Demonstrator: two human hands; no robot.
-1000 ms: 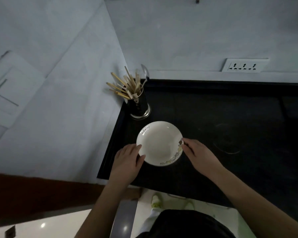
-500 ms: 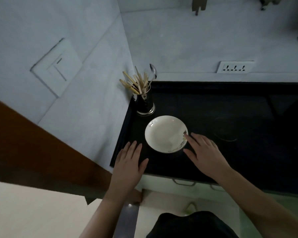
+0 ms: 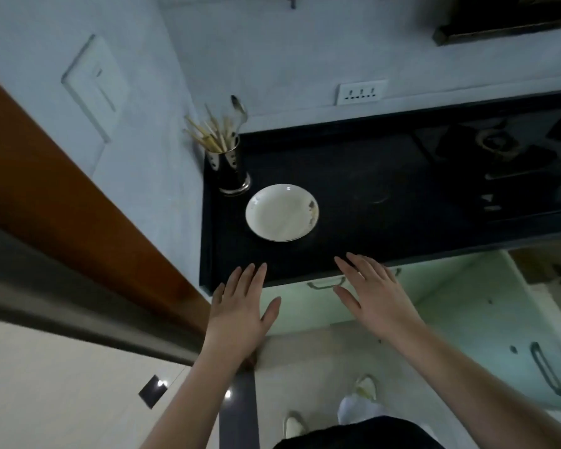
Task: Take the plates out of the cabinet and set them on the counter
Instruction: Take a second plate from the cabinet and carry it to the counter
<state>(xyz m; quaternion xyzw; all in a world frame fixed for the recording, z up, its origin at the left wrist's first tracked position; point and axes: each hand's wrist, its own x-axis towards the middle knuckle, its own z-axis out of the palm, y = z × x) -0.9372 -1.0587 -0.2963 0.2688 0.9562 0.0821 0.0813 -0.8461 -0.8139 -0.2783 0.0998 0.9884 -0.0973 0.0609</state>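
Left hand: the left hand (image 3: 240, 314), low and centre-left in the frame, is flat with fingers spread and the palm facing down. It holds nothing, and its fingertips hang just over the front lip of the counter without clearly touching it.

Right hand: the right hand (image 3: 374, 296), centre-right, is spread the same way and empty. Its fingertips lie over the counter's front edge, above a drawer handle (image 3: 326, 283).

Cabinets: pale green cabinet doors (image 3: 486, 322) fill the lower right. All I can see look closed, and I cannot tell which one holds the plates.

Counter: the black counter (image 3: 386, 222) runs across the middle of the frame.

Plate: one white plate (image 3: 281, 212) sits flat on the counter, centre-left, clear of both hands.

Utensil holder: a metal cup of chopsticks (image 3: 228, 163) stands just beyond the plate in the back corner, close to it but not touching.

Progress: one plate is set down and released. I'd judge any remaining plates are yet to be fetched, since no other plate is in sight.
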